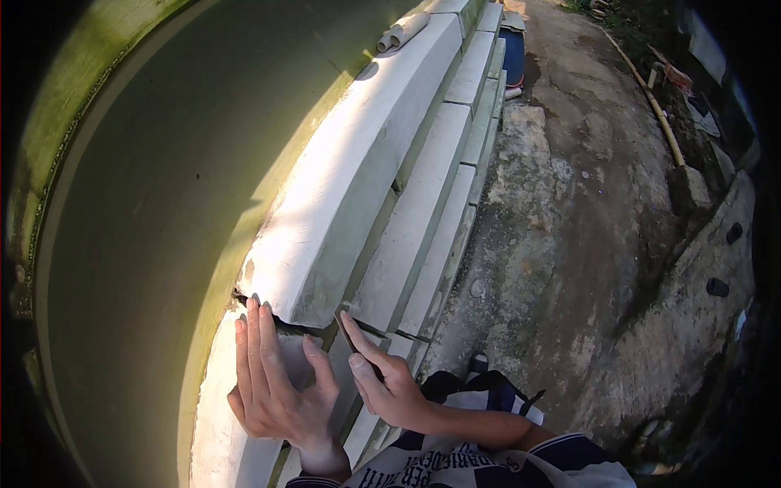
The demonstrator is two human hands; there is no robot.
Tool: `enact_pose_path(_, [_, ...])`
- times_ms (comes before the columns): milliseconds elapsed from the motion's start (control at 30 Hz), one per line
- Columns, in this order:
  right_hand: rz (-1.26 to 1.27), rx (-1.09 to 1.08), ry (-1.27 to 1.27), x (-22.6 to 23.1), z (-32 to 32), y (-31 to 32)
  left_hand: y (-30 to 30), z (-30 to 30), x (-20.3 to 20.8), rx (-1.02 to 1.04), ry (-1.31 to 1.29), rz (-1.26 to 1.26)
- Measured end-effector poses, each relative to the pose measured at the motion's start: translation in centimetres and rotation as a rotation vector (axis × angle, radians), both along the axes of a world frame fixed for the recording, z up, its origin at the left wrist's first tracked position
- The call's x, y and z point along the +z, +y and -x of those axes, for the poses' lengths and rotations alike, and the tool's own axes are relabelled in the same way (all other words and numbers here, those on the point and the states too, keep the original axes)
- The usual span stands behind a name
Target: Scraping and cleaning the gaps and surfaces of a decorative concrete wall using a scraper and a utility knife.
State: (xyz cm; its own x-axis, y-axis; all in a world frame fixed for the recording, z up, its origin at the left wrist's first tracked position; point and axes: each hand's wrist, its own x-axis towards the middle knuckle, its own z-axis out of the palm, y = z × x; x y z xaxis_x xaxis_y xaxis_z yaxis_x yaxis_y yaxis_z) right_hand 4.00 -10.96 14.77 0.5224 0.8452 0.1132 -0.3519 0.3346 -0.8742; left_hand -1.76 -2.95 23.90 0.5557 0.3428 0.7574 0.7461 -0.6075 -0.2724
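My left hand [281, 398] lies with its fingers stretched out on a whitish block [215, 407], its fingertips by the dark gap at the end of a long pale block [350, 179]. In my right hand [389, 394] is a thin, dark, flat strip-like tool [349, 332], its kind unclear. The fingers are closed on it, with the index finger stretched along it. Its tip stands by the lower corner of the long block. Part of the tool is hidden behind the fingers. Both hands look dusty.
Stepped rows of pale blocks [415, 211] run away on the right of the long block. Two pale tube-like pieces [403, 32] lie on its far end. An olive-green surface [146, 203] fills the left. A blue container [512, 57] stands beside the worn path [569, 203]; a pole [651, 102] lies beyond.
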Motion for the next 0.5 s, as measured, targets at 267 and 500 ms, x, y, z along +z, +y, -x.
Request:
enact_pose_path(267, [0.014,-0.108,-0.227,-0.6,-0.8,0.0,-0.1,0.0,-0.2,-0.014,0.002,0.012])
enact_pose_path(500, [-0.074,-0.214,-0.336,-1.1,-1.2,0.7,-0.3,0.1,0.1,-0.028,-0.002,0.044])
